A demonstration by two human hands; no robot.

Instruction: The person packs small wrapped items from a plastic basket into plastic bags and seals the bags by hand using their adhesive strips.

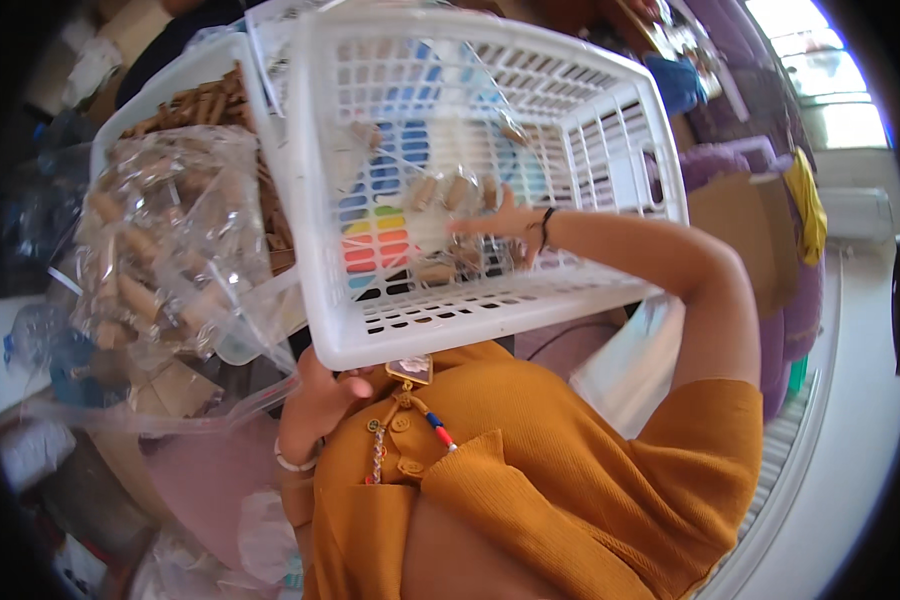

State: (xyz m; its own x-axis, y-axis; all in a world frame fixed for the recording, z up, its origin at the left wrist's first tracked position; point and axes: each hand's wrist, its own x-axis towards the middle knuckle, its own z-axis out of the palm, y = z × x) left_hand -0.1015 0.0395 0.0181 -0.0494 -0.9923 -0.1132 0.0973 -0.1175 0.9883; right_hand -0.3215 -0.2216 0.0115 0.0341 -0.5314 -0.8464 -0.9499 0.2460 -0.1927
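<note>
we found the right hand (505,225) inside a white rectangular slatted plastic basket (500,326), its digits partly spread. just beyond its fingertips we noted small brown cylinders in clear plastic wrap (457,192); blur kept us from telling whether the hand was clamped on any. we saw the left hand (318,400) at the basket's near left corner, thumb apart, other fingers partly hidden; we could not tell whether it gripped the corner. beyond the left hand and to its left, we recorded a crinkled clear plastic bag of brown cylinders (135,235), and behind that bag a white plastic tub (105,150) holding loose brown pieces (195,105).
</note>
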